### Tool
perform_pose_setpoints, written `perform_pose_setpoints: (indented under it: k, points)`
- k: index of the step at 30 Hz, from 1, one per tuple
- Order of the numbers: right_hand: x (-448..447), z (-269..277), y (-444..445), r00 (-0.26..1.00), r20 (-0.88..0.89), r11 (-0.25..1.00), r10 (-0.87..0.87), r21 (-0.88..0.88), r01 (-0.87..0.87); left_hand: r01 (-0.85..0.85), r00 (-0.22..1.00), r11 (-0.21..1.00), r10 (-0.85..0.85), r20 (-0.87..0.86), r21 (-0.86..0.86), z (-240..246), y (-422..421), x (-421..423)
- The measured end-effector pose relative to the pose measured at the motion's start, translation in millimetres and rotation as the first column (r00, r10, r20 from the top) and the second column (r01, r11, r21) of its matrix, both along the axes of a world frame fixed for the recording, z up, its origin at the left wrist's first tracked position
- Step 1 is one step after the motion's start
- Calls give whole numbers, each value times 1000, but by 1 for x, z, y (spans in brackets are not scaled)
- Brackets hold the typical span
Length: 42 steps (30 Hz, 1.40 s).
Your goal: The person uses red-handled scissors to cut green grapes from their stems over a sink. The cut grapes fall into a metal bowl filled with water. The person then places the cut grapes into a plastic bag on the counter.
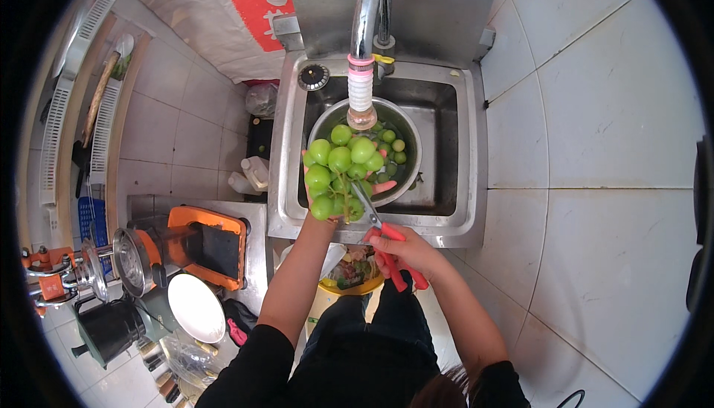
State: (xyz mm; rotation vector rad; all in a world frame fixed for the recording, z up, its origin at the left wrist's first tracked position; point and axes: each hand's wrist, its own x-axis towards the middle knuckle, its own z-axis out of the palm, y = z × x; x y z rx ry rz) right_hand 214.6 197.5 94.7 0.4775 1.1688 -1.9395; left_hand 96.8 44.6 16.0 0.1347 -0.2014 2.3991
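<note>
A bunch of large green grapes (339, 160) rests on my left hand (384, 186), mostly hidden under it with some fingers showing at the sides. My right hand (406, 250) grips scissors (397, 233) by their red handles. Their blades point up-left into the lower part of the bunch, among the thin stems; whether they touch a stem cannot be told. Below the bunch, a round metal bowl (416, 157) stands in the stainless steel sink (475, 162). Loose green grapes (399, 157) lie in the bowl, in what looks like water.
The chrome faucet (368, 17) with its white hose end hangs just above the grapes. A sink strainer (313, 76) sits on the back-left rim. Beneath the front edge stands a yellow-rimmed waste bin (368, 286). A white plate (196, 308) and a lidded black pot (109, 330) are at left.
</note>
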Motion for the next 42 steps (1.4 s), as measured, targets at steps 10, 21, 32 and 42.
perform_pose_setpoints:
  k: [10,21,32,42]
  points:
    - [4,-3,-4,989,-150,962,17,272,25,-32,998,957,46,44,-290,17,3,3]
    - [5,-6,-2,986,-164,903,-2,424,72,-25,998,979,35,45,-202,3,9,8]
    - [4,20,14,720,-376,220,583,926,306,-71,996,961,83,35,-266,18,8,4]
    - [-9,21,13,604,-424,168,675,886,433,-41,999,967,47,17,-253,30,6,7]
